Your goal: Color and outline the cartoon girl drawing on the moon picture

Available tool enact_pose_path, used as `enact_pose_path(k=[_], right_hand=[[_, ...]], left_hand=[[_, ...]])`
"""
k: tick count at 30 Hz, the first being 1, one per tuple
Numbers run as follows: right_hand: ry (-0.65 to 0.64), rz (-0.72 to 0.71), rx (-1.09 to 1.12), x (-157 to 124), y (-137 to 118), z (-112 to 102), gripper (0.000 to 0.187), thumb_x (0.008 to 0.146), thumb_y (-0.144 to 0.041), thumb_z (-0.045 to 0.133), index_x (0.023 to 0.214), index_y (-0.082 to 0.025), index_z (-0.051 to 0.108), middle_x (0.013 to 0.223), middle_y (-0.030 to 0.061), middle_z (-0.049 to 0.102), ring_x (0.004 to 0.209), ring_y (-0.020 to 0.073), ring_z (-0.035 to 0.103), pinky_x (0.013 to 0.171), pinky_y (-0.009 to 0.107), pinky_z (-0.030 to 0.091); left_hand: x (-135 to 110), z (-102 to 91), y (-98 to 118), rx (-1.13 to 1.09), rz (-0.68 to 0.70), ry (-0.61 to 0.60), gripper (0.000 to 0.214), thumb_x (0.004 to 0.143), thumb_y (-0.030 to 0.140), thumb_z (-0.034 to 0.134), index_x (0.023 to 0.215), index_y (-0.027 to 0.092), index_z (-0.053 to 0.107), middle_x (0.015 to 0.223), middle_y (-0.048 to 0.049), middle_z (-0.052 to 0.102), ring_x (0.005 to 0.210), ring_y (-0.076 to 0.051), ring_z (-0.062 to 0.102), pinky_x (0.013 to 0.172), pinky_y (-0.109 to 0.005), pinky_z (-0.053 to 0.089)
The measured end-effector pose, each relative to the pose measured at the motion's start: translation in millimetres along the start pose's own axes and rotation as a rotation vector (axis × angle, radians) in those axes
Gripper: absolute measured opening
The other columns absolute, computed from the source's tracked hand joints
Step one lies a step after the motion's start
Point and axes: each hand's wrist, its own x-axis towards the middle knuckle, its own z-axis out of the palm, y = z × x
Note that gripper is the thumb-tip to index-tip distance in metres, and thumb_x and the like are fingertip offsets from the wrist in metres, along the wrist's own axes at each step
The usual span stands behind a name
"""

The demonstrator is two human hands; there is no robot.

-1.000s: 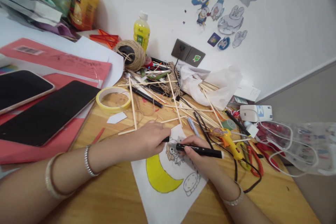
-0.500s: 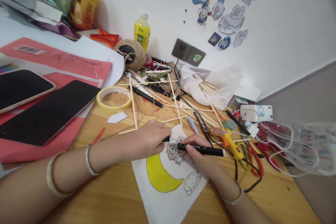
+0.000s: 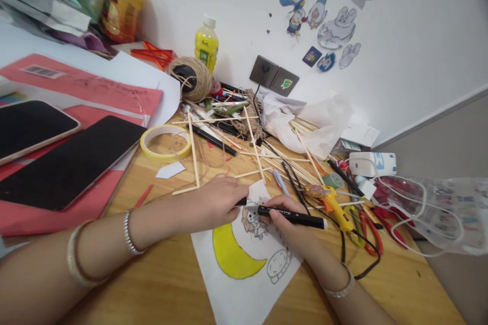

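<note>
My right hand point(image 3: 292, 228) is closed round a black marker point(image 3: 301, 217), held nearly level with its grey tip pointing left over the drawing. A short black piece that looks like the marker cap point(image 3: 241, 202) sticks out of my left hand point(image 3: 219, 197), whose fingers are curled with the palm down. Beneath both hands lies a white sheet of paper point(image 3: 236, 299), on the wooden table. It bears a yellow crescent moon point(image 3: 232, 259), a small outlined figure point(image 3: 256, 223) partly coloured brown, and an uncoloured outlined shape point(image 3: 279, 265) at lower right.
Thin wooden sticks point(image 3: 193, 150) stand beyond my hands, near a roll of yellow tape point(image 3: 165, 142). A glue gun point(image 3: 333, 205) and red-handled scissors point(image 3: 371, 236) lie to the right. Leftward are a tablet point(image 3: 76, 162) and a phone point(image 3: 34, 127). Twine point(image 3: 196, 78) sits at the back.
</note>
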Motion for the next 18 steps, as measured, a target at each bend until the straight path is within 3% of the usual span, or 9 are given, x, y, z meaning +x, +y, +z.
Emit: enact_pose_path(k=[18], right_hand=[[0.049,-0.046,-0.128,-1.4,0.7,-0.1,0.010,0.080,-0.026,0.061,0.083,-0.020,0.068,0.071,0.0036,0.072,0.062,0.0180,0.067,0.058,0.027,0.053]], left_hand=[[-0.8,3.8,-3.1,0.005,0.015,0.018,0.007,0.078,0.016,0.058,0.080,0.020,0.052,0.077,-0.0014,0.059,0.076,-0.019,0.055,0.070,-0.029,0.040]])
